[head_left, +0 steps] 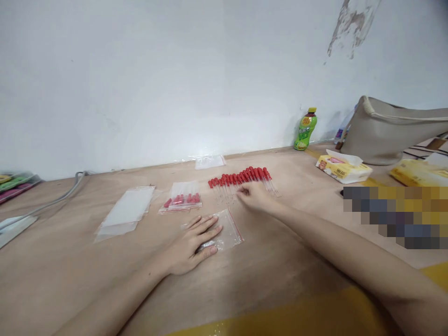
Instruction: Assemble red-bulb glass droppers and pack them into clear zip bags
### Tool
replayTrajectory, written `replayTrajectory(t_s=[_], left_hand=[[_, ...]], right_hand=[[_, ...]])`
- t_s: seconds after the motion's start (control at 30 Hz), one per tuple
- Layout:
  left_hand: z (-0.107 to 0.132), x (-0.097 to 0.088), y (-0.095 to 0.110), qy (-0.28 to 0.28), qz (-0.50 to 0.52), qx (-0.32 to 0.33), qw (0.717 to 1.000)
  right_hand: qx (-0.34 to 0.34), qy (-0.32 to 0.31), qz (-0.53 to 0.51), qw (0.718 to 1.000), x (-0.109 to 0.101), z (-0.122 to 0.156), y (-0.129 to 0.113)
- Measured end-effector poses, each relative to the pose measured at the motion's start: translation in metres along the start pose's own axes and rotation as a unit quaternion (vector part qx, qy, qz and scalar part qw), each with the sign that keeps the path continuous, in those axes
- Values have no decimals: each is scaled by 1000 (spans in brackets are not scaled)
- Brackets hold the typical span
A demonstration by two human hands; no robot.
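My left hand (196, 242) lies flat with fingers spread on a clear zip bag (229, 229) with a red strip along one edge. Just beyond it, a row of glass droppers with red rubber bulbs (241, 176) lies side by side, bulbs away from me. My right hand (255, 195) is at the glass ends of that row, its fingertips pinched together; whatever they may hold is hidden. Left of the row, another zip bag (184, 189) has several red bulbs showing in it.
Flat plastic bags (126, 210) are stacked at the left, and one bag (210, 162) lies by the wall. A grey cable (66, 193) runs at far left. Toward the right stand a green bottle (305, 130), a yellow tissue pack (343, 169) and a beige bag (381, 130).
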State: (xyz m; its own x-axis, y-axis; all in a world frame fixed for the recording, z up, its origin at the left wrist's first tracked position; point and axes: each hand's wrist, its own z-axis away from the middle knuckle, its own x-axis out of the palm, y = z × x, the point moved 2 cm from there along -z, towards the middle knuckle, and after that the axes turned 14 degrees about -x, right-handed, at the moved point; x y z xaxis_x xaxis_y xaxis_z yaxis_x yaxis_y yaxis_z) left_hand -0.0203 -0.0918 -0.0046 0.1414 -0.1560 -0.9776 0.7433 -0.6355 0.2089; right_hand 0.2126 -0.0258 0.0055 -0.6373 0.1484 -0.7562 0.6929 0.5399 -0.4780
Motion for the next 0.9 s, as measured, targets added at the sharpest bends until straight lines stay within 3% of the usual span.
replayTrajectory(t_s=[0.07, 0.27, 0.53, 0.77, 0.83, 0.9], left_hand=[[0, 1, 1, 2, 8, 17, 1000], [5, 1, 1, 105, 73, 13, 992], [0, 3, 2, 85, 99, 41, 991], [3, 0, 4, 83, 97, 40, 991], [4, -2, 5, 68, 91, 35, 993], [5, -5, 5, 48, 86, 37, 994]], right_hand=[[35, -13, 115, 993, 1, -26, 1], [103, -32, 178, 978, 22, -74, 11], [147, -28, 176, 973, 24, -73, 21], [174, 10, 110, 978, 18, -77, 27], [159, 41, 70, 984, 10, -72, 28], [121, 112, -12, 986, -2, -60, 28]])
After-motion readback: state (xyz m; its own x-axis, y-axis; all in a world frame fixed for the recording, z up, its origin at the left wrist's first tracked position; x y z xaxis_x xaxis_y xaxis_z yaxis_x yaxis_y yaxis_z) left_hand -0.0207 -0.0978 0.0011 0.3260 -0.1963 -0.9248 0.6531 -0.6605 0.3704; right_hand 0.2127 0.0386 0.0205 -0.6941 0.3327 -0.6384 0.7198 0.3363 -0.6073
